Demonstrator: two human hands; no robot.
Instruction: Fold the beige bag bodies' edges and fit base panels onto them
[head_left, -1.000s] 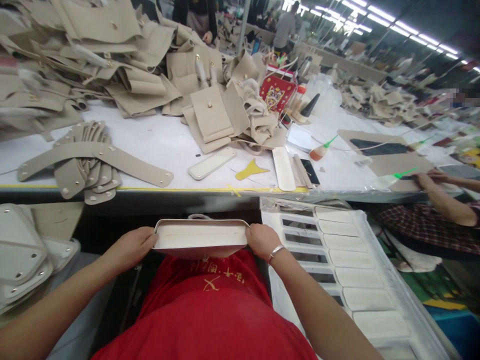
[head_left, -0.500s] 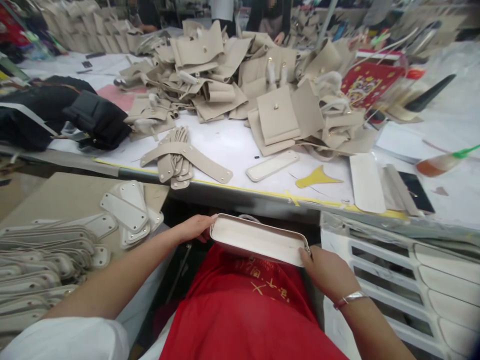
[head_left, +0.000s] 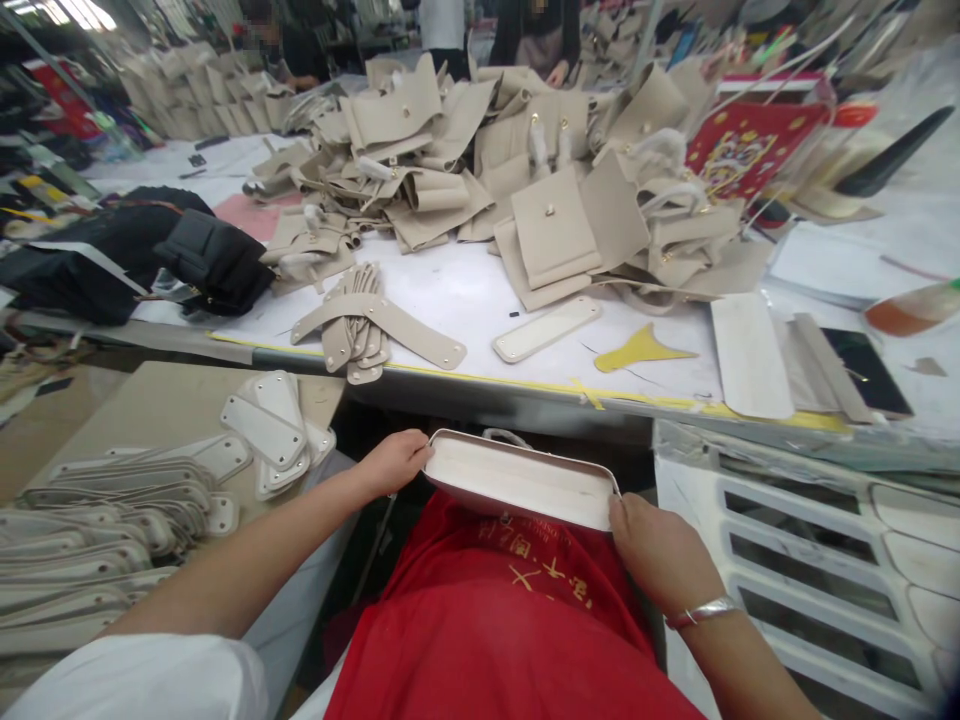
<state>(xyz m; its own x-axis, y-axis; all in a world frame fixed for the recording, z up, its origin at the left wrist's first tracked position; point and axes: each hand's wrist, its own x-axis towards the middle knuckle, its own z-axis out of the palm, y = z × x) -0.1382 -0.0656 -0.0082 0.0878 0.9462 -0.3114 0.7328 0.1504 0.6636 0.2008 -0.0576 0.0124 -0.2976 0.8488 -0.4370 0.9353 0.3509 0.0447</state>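
Observation:
A long beige bag body (head_left: 517,478) with a pale inside faces up at me in front of my red apron, held level between both hands. My left hand (head_left: 395,462) pinches its left end, fingers closed on the edge. At the opposite end, my right hand (head_left: 654,545) grips the corner, thumb on the near side; its other fingers are partly hidden. A light loop, probably a handle (head_left: 506,437), shows behind the far rim. On the table edge beyond lie a pale oblong base panel (head_left: 547,330) and a stack of beige studded straps (head_left: 358,325).
Beige bag pieces (head_left: 551,225) are heaped on the white table. Riveted oblong panels (head_left: 127,510) pile up at my left. A slatted white plastic rack (head_left: 795,540) stands at my right. Black bags (head_left: 214,255) and a yellow piece (head_left: 641,350) lie on the table. People sit opposite.
My left fingers have drawn together at the left end of the bag body. My right hand keeps its corner, and the view has shifted slightly.

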